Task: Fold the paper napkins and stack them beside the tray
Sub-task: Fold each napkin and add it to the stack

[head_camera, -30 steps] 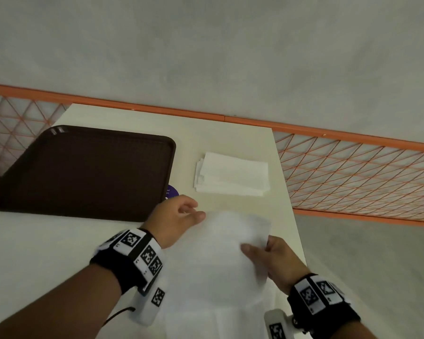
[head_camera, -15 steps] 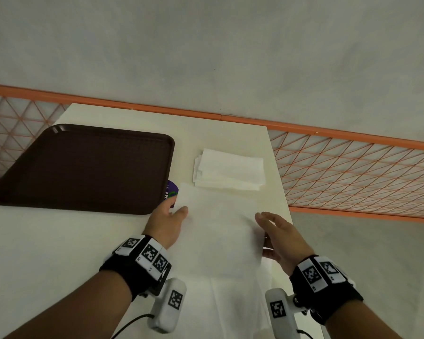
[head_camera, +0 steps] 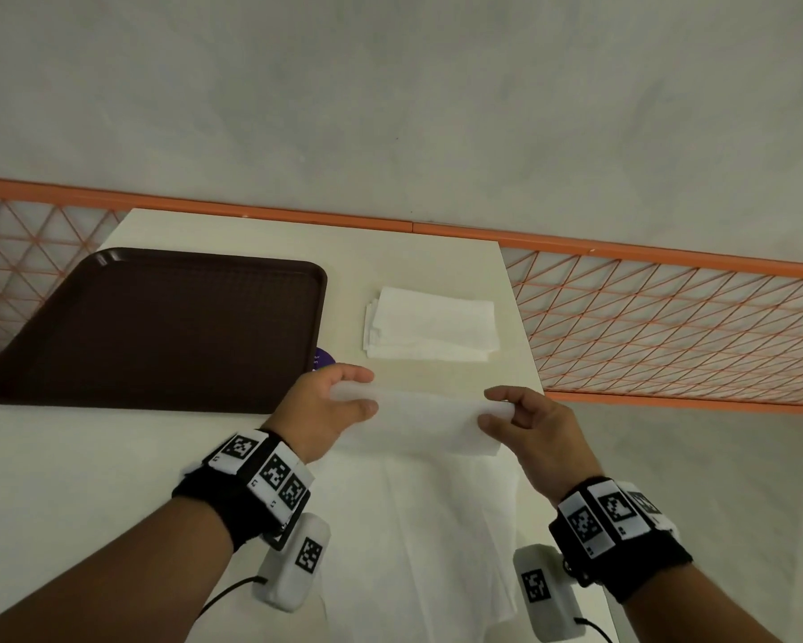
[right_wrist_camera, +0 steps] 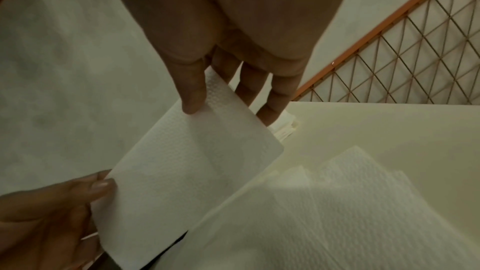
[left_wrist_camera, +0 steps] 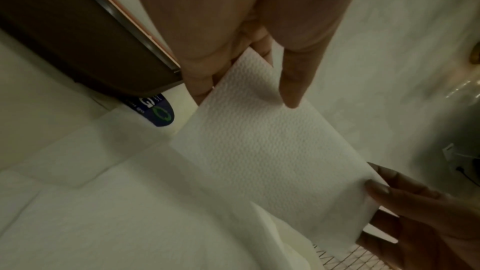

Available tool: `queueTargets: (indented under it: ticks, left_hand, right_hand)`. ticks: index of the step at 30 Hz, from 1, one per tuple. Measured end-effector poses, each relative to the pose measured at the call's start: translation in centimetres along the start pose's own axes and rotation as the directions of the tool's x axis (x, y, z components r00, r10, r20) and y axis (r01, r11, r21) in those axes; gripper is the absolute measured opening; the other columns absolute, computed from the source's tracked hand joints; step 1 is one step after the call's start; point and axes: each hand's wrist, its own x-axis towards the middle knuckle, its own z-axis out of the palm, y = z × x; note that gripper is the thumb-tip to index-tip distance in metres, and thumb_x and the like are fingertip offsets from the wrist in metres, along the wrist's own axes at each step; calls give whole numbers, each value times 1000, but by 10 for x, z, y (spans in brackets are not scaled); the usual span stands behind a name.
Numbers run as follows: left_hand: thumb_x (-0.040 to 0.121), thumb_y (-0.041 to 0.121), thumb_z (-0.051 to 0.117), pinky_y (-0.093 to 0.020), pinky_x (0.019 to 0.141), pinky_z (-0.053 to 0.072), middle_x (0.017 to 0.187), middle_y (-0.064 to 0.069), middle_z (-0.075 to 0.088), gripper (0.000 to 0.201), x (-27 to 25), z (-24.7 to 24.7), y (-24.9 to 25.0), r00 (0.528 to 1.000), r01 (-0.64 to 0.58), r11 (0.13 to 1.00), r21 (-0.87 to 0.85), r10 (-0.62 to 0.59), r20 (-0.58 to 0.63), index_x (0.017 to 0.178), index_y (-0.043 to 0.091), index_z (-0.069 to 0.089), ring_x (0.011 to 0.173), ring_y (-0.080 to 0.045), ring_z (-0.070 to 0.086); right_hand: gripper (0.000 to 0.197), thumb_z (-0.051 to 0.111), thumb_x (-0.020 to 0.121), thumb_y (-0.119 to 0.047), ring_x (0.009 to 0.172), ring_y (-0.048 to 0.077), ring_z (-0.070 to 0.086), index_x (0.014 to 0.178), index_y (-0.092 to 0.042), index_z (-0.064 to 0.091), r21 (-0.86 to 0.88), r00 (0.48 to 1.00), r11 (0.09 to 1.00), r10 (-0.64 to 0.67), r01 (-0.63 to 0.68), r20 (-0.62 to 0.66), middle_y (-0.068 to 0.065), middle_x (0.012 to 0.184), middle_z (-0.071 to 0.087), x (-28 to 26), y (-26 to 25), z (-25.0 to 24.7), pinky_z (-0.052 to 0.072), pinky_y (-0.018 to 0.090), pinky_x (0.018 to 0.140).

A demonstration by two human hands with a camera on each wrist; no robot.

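Observation:
A white folded paper napkin (head_camera: 425, 422) (left_wrist_camera: 262, 151) (right_wrist_camera: 182, 174) hangs just above the table between my hands. My left hand (head_camera: 339, 401) pinches its left end between thumb and fingers. My right hand (head_camera: 506, 413) pinches its right end the same way. Beyond it, a stack of folded napkins (head_camera: 429, 329) lies to the right of the dark brown tray (head_camera: 158, 327). Under my hands lies a loose pile of unfolded napkins (head_camera: 418, 540) (right_wrist_camera: 324, 213).
The cream table (head_camera: 56, 480) ends just right of the napkins, by an orange wire-mesh railing (head_camera: 668, 327). A purple round sticker (head_camera: 321, 357) (left_wrist_camera: 158, 112) peeks out at the tray's near right corner. Grey floor lies beyond.
The napkin lay spread out under both hands before; now it is a narrow folded strip, lifted and pinched at both ends. Both hands have drawn slightly toward me.

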Motion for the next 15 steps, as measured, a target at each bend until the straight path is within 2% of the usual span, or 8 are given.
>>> queueTargets:
  ticks: [2, 4, 6, 8, 9, 11, 13, 15]
  left_hand:
    - [84, 20, 72, -18, 73, 46, 88, 11, 62, 18, 1, -1, 2, 998, -39, 997, 66, 42, -40, 99, 28, 66, 77, -3, 57]
    - [85, 22, 71, -18, 67, 43, 81, 12, 61, 11, 1, -2, 3, 996, -60, 994, 92, 66, -65, 95, 27, 68, 73, -4, 55]
    - [84, 25, 71, -20, 71, 42, 89, 12, 62, 9, 2, -2, 1, 993, -72, 990, 124, 82, -80, 93, 28, 70, 78, -7, 54]
    - [84, 26, 72, -21, 87, 39, 112, 14, 56, 9, 3, -1, -2, 990, -88, 983, 161, 104, -93, 92, 29, 70, 94, -5, 51]
    - [84, 25, 72, -21, 96, 35, 123, 16, 49, 8, 3, -1, -4, 988, -105, 978, 182, 123, -90, 90, 29, 70, 108, -3, 48]
    - [85, 25, 71, -21, 102, 27, 131, 19, 40, 7, 2, -2, -3, 983, -149, 961, 234, 170, -72, 90, 29, 69, 123, 1, 37]
    - [87, 25, 68, -21, 104, 29, 130, 22, 43, 7, 2, -2, -1, 973, -198, 944, 262, 222, -64, 90, 31, 67, 123, 4, 39]
    - [88, 26, 66, -22, 97, 40, 115, 23, 60, 8, 2, -3, 2, 967, -222, 946, 238, 244, -67, 90, 34, 65, 106, 5, 54]
  right_hand:
    - [23, 74, 80, 0, 63, 4, 64, 96, -16, 69, 35, 1000, 999, -3, 3, -12, -5, 72, 73, 0, 0, 0, 48, 12, 61]
    - [21, 74, 79, 1, 65, 2, 65, 92, -15, 70, 34, 1000, 999, -3, 4, -28, -7, 72, 74, 0, -1, 0, 48, 12, 62]
    - [17, 74, 79, 0, 67, 4, 66, 87, -14, 70, 26, 999, 1000, 0, 2, -53, -7, 73, 74, 0, -1, 1, 48, 11, 63]
    - [14, 77, 77, -5, 77, 9, 67, 80, -18, 72, -13, 995, 1000, -9, 7, -98, -5, 82, 75, 0, 1, 1, 50, 17, 72]
    - [14, 79, 76, -9, 86, 11, 66, 77, -21, 72, -76, 992, 997, -25, 15, -125, -5, 92, 74, 0, 3, 1, 49, 22, 79]
    - [14, 80, 76, -15, 105, 8, 58, 76, -27, 72, -247, 987, 968, -69, 31, -147, -11, 116, 63, -1, 4, 0, 42, 25, 88]
    - [12, 78, 79, -18, 113, 2, 50, 78, -28, 71, -354, 984, 933, -118, 64, -133, -19, 125, 53, -3, 1, -1, 37, 21, 85]
    - [11, 76, 81, -18, 108, -4, 53, 79, -26, 69, -364, 981, 925, -157, 105, -117, -22, 119, 58, -3, -2, -3, 39, 20, 86]
